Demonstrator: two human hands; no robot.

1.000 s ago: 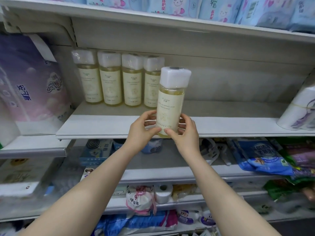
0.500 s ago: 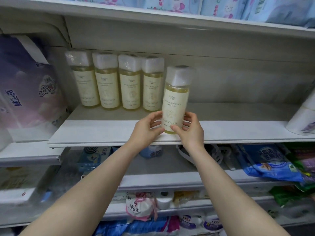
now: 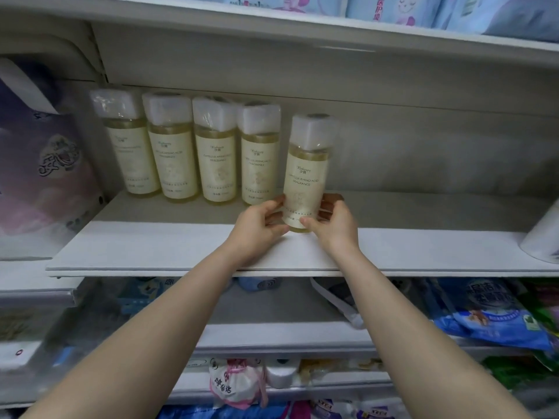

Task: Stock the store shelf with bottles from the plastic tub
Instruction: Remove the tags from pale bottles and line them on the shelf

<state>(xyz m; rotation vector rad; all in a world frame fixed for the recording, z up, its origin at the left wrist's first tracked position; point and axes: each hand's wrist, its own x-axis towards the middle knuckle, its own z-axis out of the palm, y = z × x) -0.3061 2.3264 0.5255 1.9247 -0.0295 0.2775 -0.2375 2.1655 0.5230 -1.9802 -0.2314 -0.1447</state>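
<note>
Head view: bottle [image 3: 305, 176] has moved deeper over shelf [image 3: 151, 246], nearer the shelved bottles [image 3: 214, 158].

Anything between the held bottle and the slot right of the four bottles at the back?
Nothing visible. The bottle, gripped low by the left hand and right hand, has only bare shelf behind it, and the slot beside the rightmost shelved bottle is free.

- the held bottle [image 3: 305, 176] is upright over the shelf board [image 3: 151, 246], near the middle of it.
- left hand [image 3: 257, 228] is at the left of its base, right hand [image 3: 332, 225] at the right.
- row of four bottles [image 3: 193, 152] is to its left, further back.
- paper roll [image 3: 541, 237] is far to its right, on the same board.
- large pack [image 3: 45, 176] is far to its left.
- bags [image 3: 490, 316] lie below it, to the right.
</note>
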